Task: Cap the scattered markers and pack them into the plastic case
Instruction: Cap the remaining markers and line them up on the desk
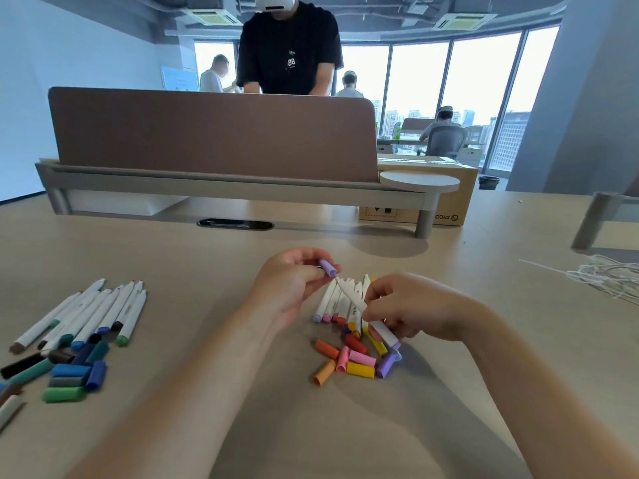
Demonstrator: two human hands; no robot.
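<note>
Capping step. The left hand [294,285] pinches a lilac cap [327,267] between thumb and fingertips, its open mouth turned toward the right hand [411,305]. The right hand grips a white marker [363,309] by the barrel, tip aimed up at the cap mouth; the tip is just at the opening, not yet seated. Judged: the two are held in line so one short push joins them, and the barrel end looks lilac, so the colours match. Below and between the hands lie the other uncapped markers [333,299], fanned, with loose caps [352,361] in warm colours nearer the body. A second batch of markers [93,312] and dark caps [69,371] sit well left of the left hand. The plastic case is not in view.
</note>
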